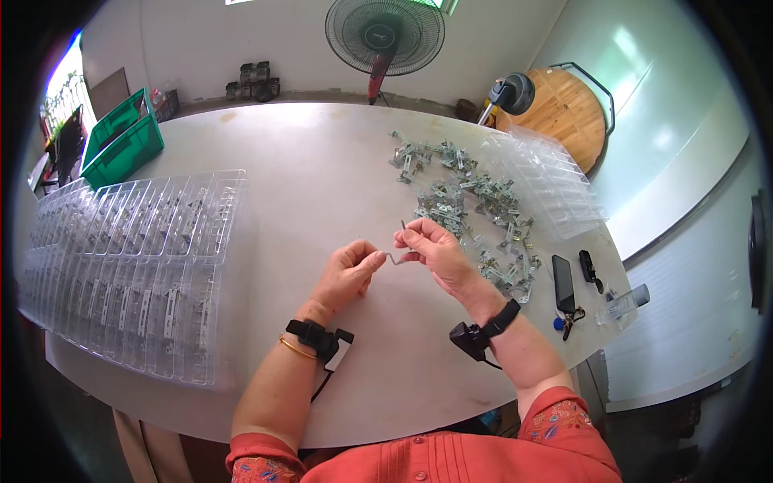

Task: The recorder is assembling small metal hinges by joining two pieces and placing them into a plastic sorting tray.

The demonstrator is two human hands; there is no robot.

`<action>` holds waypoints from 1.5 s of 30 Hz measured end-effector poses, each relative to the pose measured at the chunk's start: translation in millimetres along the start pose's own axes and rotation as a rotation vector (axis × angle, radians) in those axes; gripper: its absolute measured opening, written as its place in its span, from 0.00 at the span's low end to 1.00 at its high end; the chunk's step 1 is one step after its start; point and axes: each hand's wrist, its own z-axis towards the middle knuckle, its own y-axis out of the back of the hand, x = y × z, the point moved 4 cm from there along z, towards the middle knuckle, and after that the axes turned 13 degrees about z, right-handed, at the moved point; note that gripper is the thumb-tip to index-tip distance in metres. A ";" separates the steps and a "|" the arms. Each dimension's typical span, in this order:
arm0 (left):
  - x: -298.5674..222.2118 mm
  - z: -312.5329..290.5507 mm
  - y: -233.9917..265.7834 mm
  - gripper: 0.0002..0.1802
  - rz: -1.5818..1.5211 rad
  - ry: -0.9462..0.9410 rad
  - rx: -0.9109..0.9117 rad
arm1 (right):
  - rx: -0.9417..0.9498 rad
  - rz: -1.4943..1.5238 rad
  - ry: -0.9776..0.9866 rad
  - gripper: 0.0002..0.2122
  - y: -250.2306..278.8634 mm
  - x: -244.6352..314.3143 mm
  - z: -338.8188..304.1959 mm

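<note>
Mid-table, out in front of the chest: small bent metal part [394,259], held up between both hands. Left hand [350,270] has thumb and finger pinched on one end; right hand [435,253] pinched on the other. Thin dark tip pokes up from right fingers, can't tell if same part. Both wrists carry black straps with boxy devices, cables trailing; gold bangle [298,346] on left.

Right hand overlaps near edge of a loose heap [441,205] of metal pieces, spread far side to right; it hides some. Past the heap, clear trays [555,181] at table's right edge. Nearer, on the right: phone [563,283], black gadget [589,268], keys [570,320], clear bottle [622,306] lying down.

Left side taken up by clear compartment trays [228,262] filled with metal pieces. Green crate [129,153] behind them. Beyond table [322,177]: fan [385,36], round wooden top [560,117] leaning on right wall.
</note>
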 end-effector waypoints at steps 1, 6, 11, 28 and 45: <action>1.1 -0.2 2.1 0.15 -0.057 0.017 -0.025 | 0.051 -0.097 0.111 0.05 -4.6 7.7 -4.3; 1.9 1.2 0.0 0.14 -0.155 0.057 -0.045 | 0.204 -0.636 0.480 0.04 -24.6 30.0 -32.5; 0.9 1.4 2.7 0.20 -0.299 0.063 0.060 | 0.225 -0.807 0.708 0.02 -33.4 27.1 -35.1; -10.5 1.9 -0.9 0.20 -0.423 -0.158 -0.009 | -0.047 0.403 -0.008 0.08 -7.1 -18.6 -21.9; 1.0 2.5 9.3 0.15 -0.045 -0.055 -0.221 | -0.011 -0.221 0.104 0.09 -42.1 5.1 -29.8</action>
